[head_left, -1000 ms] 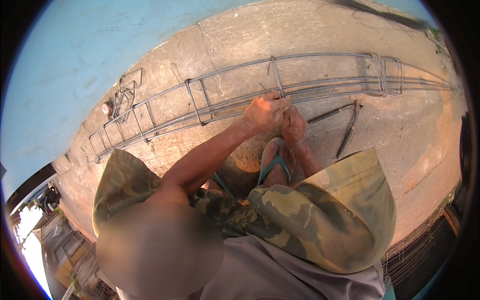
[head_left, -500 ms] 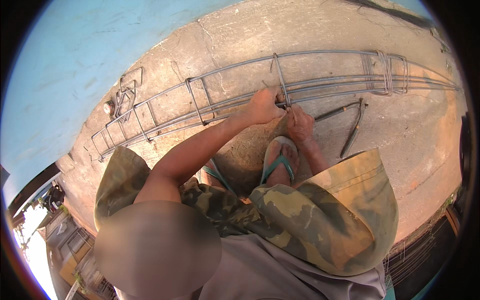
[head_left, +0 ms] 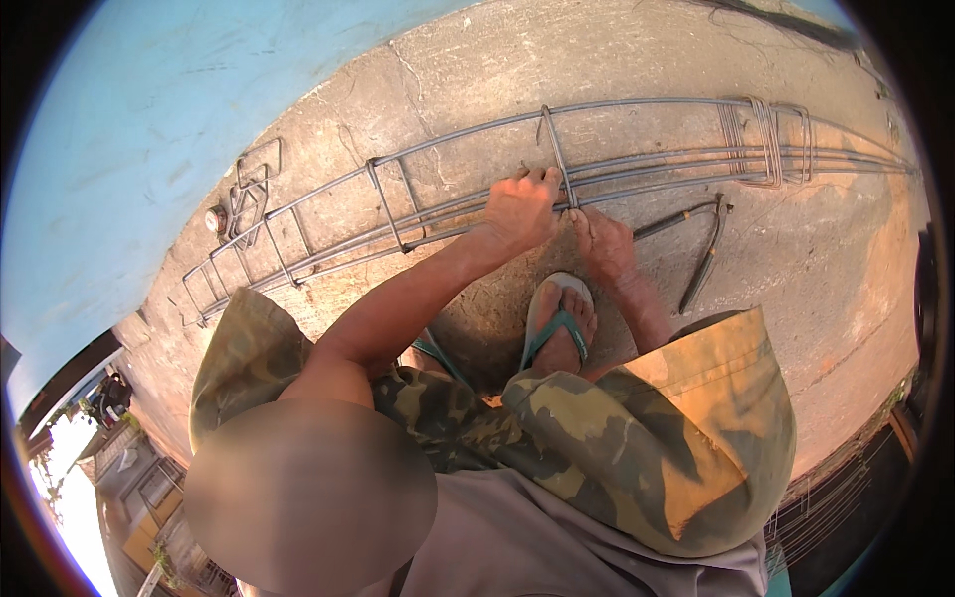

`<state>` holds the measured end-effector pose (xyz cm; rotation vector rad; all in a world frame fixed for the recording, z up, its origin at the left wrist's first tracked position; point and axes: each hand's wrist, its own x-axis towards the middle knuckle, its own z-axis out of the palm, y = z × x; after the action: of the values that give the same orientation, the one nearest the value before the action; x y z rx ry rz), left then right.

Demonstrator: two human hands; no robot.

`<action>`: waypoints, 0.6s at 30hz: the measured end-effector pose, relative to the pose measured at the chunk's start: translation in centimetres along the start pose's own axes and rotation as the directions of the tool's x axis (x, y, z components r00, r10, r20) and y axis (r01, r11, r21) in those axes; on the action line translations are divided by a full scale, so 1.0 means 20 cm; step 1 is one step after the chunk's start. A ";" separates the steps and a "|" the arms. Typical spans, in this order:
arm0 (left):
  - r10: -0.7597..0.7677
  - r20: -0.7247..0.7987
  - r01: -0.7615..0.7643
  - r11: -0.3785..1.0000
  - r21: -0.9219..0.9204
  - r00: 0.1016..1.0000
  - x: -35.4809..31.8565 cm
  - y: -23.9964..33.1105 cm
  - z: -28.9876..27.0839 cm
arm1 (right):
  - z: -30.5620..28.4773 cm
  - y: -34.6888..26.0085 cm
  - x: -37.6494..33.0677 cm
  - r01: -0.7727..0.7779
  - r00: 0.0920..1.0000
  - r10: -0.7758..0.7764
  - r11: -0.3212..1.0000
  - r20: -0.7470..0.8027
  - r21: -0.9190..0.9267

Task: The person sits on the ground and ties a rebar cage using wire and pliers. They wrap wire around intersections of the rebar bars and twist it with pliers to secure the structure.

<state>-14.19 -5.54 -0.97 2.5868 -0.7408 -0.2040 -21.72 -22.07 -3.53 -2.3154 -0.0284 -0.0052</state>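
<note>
A long rebar cage (head_left: 468, 216) of grey steel bars and square stirrups lies across the concrete in front of my feet. My left hand (head_left: 519, 209) is closed over the lower bars, just left of an upright stirrup (head_left: 555, 149). At that stirrup's near corner, my right hand (head_left: 603, 243) is closed, thumb and fingertips pinched together by the bar. Whatever sits between those fingertips is too small to make out. Right of this hand, long-handled pincers (head_left: 716, 231) rest on the ground with their handles spread.
Several stirrups (head_left: 764, 139) are bunched on the cage's right part. Loose bent stirrups (head_left: 249, 204) and a small round object (head_left: 216, 219) lie by the blue wall (head_left: 199, 90). My sandalled foot (head_left: 560, 323) stands close to the bars. Thin rods (head_left: 826, 507) show at lower right.
My left hand has shifted slightly left, its fingers reaching farther over the bars. My right hand has moved a little right and nearer to me. The cage looks unmoved.
</note>
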 end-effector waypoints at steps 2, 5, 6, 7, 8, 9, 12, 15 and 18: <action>-0.102 0.308 0.108 0.994 -0.004 0.946 0.07 0.01 -0.17 | 0.02 -0.02 -0.01 -0.005 1.000 0.005 1.000 0.002 0.006; -0.105 0.693 0.396 0.876 -0.274 0.713 0.16 -0.12 -0.24 | 0.02 -0.01 -0.02 -0.006 1.000 0.006 1.000 -0.006 -0.024; -0.045 0.789 0.525 0.769 -0.365 0.613 0.17 -0.17 -0.23 | 0.03 -0.01 -0.01 -0.006 1.000 0.006 0.999 -0.009 -0.034; -0.034 0.790 0.573 0.707 -0.414 0.612 0.16 -0.20 -0.19 | 0.03 -0.02 -0.01 -0.015 1.000 0.015 0.999 -0.011 -0.041; -0.023 0.790 0.617 0.639 -0.459 0.612 0.14 -0.24 -0.14 | 0.03 -0.03 -0.01 -0.025 1.000 0.024 0.999 -0.014 -0.048; -0.008 0.792 0.656 0.564 -0.501 0.611 0.14 -0.24 -0.12 | 0.03 -0.04 -0.02 -0.038 0.999 0.037 0.998 -0.016 -0.058; -0.213 0.713 0.743 0.252 -0.620 0.668 0.11 -0.19 -0.07 | 0.05 -0.04 -0.02 -0.038 0.998 0.035 0.998 -0.052 -0.057; -0.325 0.668 0.729 0.116 -0.674 0.669 0.17 -0.15 0.01 | 0.05 -0.05 -0.02 -0.045 0.997 0.042 0.998 -0.065 -0.054; -0.402 0.627 0.711 0.090 -0.698 0.667 0.18 -0.13 0.04 | 0.04 -0.07 -0.03 -0.042 0.997 0.039 0.999 -0.063 -0.033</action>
<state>-10.04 -5.75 -2.90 1.4961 0.4039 -0.9601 -22.28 -20.58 -3.15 -2.3485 0.0505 -0.0572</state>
